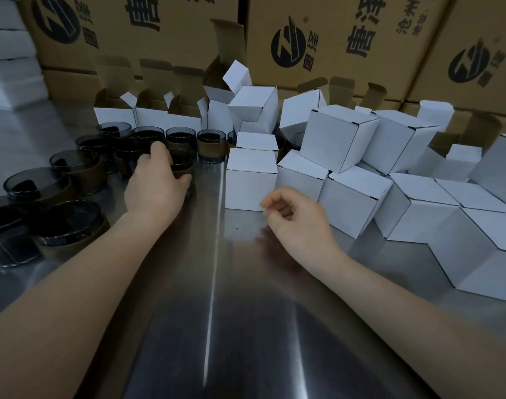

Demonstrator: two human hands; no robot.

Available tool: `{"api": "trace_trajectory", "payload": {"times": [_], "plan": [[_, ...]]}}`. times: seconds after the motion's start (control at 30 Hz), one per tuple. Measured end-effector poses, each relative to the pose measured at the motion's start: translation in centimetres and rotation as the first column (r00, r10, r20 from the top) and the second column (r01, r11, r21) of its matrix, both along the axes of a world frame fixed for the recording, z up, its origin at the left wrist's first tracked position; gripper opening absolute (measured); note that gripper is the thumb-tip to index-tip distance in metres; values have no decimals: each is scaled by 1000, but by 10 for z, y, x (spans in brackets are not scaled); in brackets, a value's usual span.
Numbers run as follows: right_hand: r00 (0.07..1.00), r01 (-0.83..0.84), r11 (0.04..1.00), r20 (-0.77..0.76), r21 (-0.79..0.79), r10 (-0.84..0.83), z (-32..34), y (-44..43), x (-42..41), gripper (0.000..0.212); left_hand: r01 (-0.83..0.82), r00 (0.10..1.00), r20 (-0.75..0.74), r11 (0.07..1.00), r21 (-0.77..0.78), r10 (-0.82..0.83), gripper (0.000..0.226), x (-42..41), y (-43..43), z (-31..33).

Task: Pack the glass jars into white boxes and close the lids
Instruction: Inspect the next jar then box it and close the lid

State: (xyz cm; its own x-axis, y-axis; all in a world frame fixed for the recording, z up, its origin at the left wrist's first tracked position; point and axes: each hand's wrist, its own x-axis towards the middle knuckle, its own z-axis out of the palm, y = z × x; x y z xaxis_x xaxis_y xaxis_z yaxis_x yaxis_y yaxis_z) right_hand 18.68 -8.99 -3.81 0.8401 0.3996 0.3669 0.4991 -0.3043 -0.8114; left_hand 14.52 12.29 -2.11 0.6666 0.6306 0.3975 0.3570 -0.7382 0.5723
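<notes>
- Grips, with the left hand (153, 180), one glass jar (184, 166) standing left of centre on the steel table (217, 283); fingers and thumb curled round its brown-sleeved side.
- Holds nothing in the right hand (292, 214); fingers loosely curled, thumb close to the forefinger, hovering just in front of a closed white box (250, 182).
- Around the gripped one and off to the left: more jars (208, 145), upright and open-topped, of smoky dark glass, most with a brown sleeve and something dark inside; cannot tell what.
- Behind the jars, in a row along the back: open boxes (159, 118), white outside and brown inside, lid flaps up; insides hidden from this angle.
- To the right: a heap of closed boxes (341, 139), lids tucked shut, some flat on the table, others tilted and piled on top; contents not visible.
- At the very back: brown cartons (346, 38) with black print, stacked like a wall.
</notes>
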Motion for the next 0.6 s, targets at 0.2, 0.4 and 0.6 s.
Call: {"api": "trace_trajectory", "payload": {"times": [0.2, 0.4, 0.6], "plan": [[1000, -8, 991, -20, 133, 11, 4, -2, -3, 32, 33, 972, 233, 999, -17, -28, 32, -13, -9, 6], [997, -64, 946, -11, 317, 71, 7, 0, -7, 36, 182, 870, 430, 968, 174, -241, 41, -37, -47, 15], [989, -148, 934, 33, 327, 145, 9, -3, -9, 55, 404, 782, 403, 879, 251, -475, 64, -47, -77, 7]]}}
